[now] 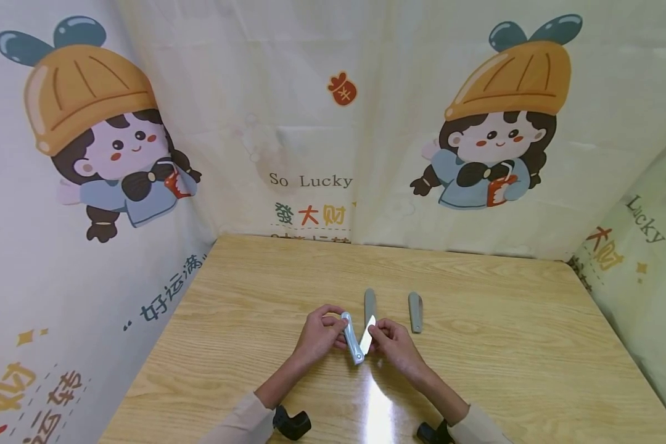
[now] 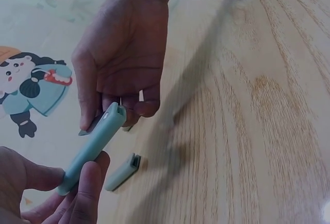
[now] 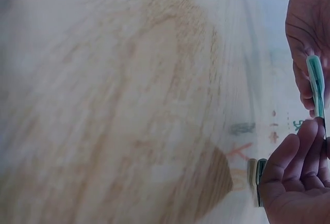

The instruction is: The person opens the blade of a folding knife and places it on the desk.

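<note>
A folding knife with a pale blue-green handle is held up over the table, its shiny blade swung part way out so that the two form a V. My left hand grips the handle between thumb and fingers near its far end. The blade is pinched by the thumb and fingers of my right hand, which hides part of it in the left wrist view. Just beyond the blade lies a grey-green knife handle, its near end covered. Farther right rests another grey-green folded knife.
The wooden table reaches back to a printed curtain that hangs behind it and along both sides. A bright reflection shows on the tabletop near me. Dark wrist bands sit at both sleeves.
</note>
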Demonstrator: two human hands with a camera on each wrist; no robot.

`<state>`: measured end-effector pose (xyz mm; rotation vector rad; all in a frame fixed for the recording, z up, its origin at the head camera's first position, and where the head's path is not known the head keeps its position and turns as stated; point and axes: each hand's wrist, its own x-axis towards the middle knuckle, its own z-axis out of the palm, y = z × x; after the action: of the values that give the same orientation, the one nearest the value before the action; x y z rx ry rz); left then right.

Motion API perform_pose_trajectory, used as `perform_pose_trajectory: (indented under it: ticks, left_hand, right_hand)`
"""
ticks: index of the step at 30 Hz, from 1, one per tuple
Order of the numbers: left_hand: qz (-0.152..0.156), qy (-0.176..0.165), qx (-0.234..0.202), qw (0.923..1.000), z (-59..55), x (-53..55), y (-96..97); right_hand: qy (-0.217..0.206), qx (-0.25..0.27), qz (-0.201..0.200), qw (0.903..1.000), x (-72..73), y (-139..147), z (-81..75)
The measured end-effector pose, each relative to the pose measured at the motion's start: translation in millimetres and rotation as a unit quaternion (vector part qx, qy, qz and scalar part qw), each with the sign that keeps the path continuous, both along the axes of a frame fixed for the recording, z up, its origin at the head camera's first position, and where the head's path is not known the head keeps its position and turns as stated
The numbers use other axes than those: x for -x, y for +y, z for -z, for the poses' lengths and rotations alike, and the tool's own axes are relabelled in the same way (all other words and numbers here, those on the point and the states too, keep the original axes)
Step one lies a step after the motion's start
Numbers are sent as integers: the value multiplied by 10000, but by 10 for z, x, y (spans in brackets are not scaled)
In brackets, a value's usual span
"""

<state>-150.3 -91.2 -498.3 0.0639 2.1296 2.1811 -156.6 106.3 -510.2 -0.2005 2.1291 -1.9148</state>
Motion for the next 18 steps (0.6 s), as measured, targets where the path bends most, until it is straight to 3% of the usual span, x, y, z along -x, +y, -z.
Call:
perform_pose_trajectory:
  ticks: [7, 11, 13, 16, 17, 18]
  left_hand:
    - [-127, -207, -289, 9993, 13, 14, 4]
    - [-179, -455, -515, 9975, 23, 12, 7]
    - [-66, -422, -403, 9983, 29, 9, -6]
    - [244, 114, 449, 9986, 21, -8, -59]
    - [400, 474, 933, 9937, 13, -12, -82]
    - [560, 955, 1537, 9819, 2, -16, -107]
  right_hand:
    - [7, -168, 351, 9992, 16, 4, 16]
    - [23, -170, 371, 9992, 23, 25, 22]
    - [72, -200, 279, 9994, 30, 48, 28]
    - [129, -263, 122, 9995, 37, 99, 18]
    - [140, -293, 83, 9994, 39, 116, 8]
    - [165, -322, 30, 9993, 44, 136, 4]
